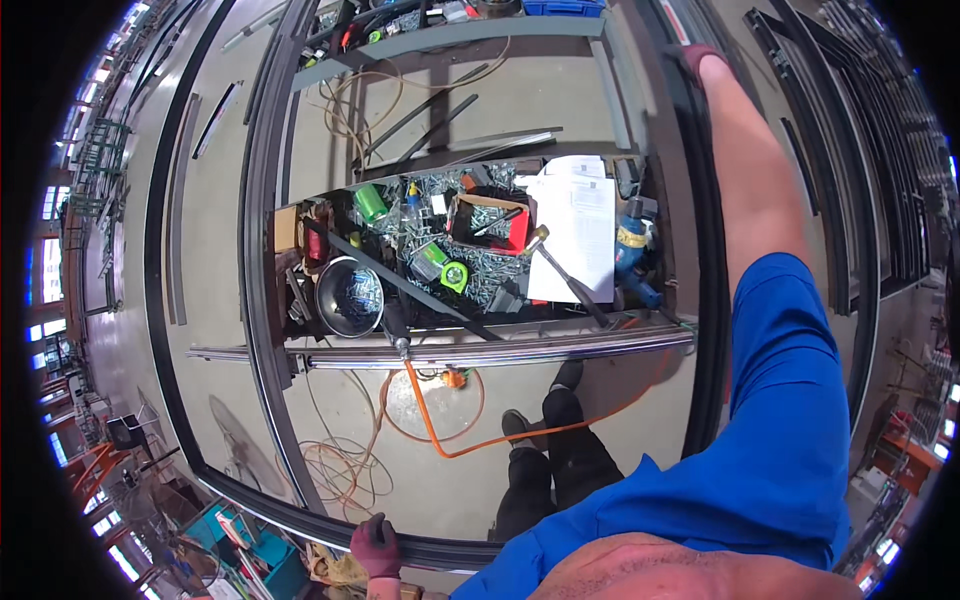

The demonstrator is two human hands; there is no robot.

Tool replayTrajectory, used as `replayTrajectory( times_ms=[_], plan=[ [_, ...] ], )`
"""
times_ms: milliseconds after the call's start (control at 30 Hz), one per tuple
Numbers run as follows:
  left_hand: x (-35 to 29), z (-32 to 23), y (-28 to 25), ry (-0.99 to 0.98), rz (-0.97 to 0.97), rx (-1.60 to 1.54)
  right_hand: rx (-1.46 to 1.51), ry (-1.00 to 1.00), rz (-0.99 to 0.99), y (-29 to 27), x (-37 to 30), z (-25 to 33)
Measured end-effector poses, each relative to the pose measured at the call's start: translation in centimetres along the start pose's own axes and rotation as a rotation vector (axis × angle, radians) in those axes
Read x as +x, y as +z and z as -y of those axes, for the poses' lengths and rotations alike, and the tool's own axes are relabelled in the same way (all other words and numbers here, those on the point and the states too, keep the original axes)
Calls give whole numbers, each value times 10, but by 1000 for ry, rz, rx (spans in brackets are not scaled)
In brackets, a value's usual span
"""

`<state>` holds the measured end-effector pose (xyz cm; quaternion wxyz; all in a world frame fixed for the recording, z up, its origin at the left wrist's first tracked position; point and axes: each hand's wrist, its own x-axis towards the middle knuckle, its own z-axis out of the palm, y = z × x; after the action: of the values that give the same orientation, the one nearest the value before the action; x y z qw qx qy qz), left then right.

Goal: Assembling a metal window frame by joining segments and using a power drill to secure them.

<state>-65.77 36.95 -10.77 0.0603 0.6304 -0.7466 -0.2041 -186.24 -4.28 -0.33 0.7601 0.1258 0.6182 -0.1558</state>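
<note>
A large black metal frame [712,330] lies across the work area around me. My left hand [376,548], in a maroon glove, is closed over its near bar at the lower edge. My right arm reaches far out to the upper right. There my right hand [703,60], gloved alike, curls over the long right-hand bar; its fingertips are partly hidden. Just beyond that hand, a red and white strip [677,22] lies along the bar. A tray of screws and tools [478,322] stands inside the frame, away from both hands.
The tray holds a metal bowl [350,297], a green tape measure [453,276], a hammer [570,280], paper sheets [575,235] and a blue power drill [632,240]. An orange air hose [480,450] loops over the floor by my feet. More black frames [860,170] lie right.
</note>
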Motion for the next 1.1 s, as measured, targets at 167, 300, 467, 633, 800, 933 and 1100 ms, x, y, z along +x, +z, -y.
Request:
replayTrajectory(
  times_ms=[167,300,467,633,800,933,1100],
  plan=[
    [-19,-80,-98,-207,123,236,1839,1762,2924,85,223,-26],
    [11,-63,-74,-67,85,192,2228,1439,3395,94,87,-67],
    [9,-57,-72,-80,56,120,1903,2344,3193,208,41,-156],
    [17,-62,-72,-63,33,111,2497,2431,1930,169,107,-166],
    [6,-62,-77,-123,30,124,3601,1150,1322,314,242,-253],
    [1,-63,-83,-175,61,116,3926,432,1259,401,296,-349],
    [11,-57,-81,-97,-17,70,3789,871,2240,330,378,-405]
  ],
)
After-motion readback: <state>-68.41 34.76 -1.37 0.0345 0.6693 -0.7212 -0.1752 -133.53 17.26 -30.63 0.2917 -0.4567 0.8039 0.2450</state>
